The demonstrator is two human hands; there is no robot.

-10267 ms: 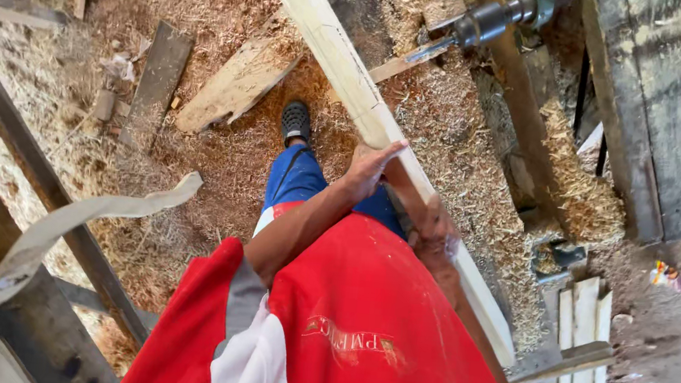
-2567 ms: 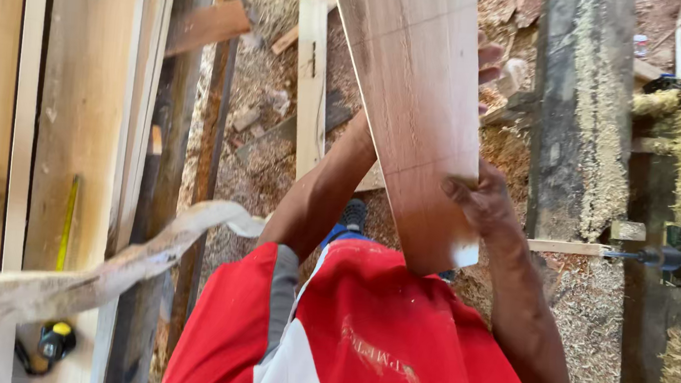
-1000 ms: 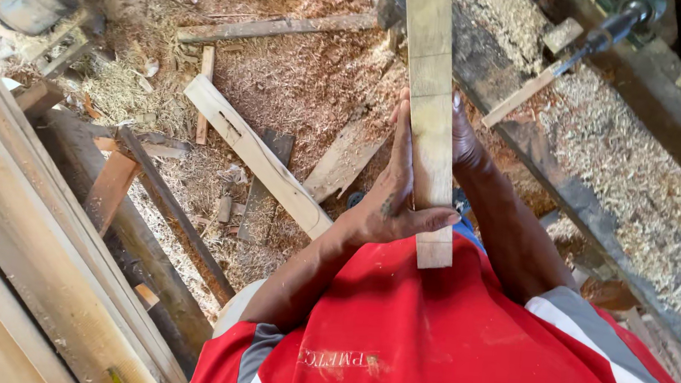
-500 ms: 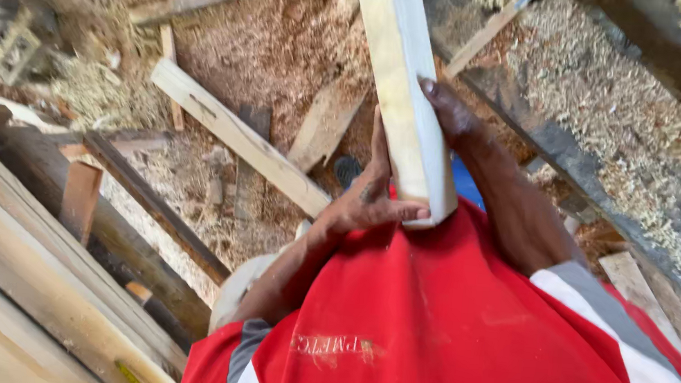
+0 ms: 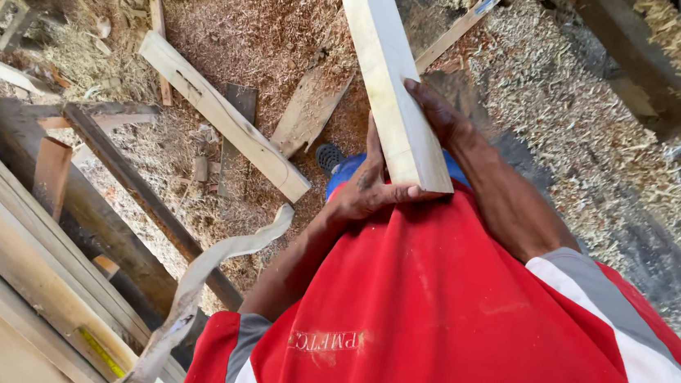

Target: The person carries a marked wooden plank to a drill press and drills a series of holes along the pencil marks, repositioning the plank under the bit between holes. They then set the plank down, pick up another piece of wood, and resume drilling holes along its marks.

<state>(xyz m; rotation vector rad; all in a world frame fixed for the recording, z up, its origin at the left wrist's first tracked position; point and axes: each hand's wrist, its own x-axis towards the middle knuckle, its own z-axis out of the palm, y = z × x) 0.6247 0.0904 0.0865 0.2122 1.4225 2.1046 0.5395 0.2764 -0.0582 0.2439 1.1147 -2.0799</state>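
Seen from above, over a red shirt [image 5: 460,325] with grey and white shoulder panels. Beneath everything, a floor [image 5: 255,36] thick with sawdust and pale shavings.

Held upright against the chest: a long pale plank [image 5: 388,72], the landmark here. Smooth, light yellowish wood, squarely sawn, with a flat rectangular end near the shirt and its length running up and out of the top edge. Faint grain lines along the broad face; one narrow side in shade.

Left of the plank, at the lower left corner, a stack of long weathered boards [image 5: 13,270] lying diagonally. Between that stack and the plank, a dark beam [image 5: 143,199] on the floor, then a shorter pale offcut [image 5: 224,116] slanting across the sawdust. Below the offcut, a thin curled strip of wood [image 5: 201,286] bending towards the lower edge.

Left hand [image 5: 369,190] clenched around the plank's lower end, thumb across the sawn end, fingers behind. Right hand [image 5: 437,114] pressed flat along the plank's right side, slightly higher up, fingers wrapped on its edge.

Just left of the plank's lower end, a dark shoe [image 5: 329,156] on the sawdust.
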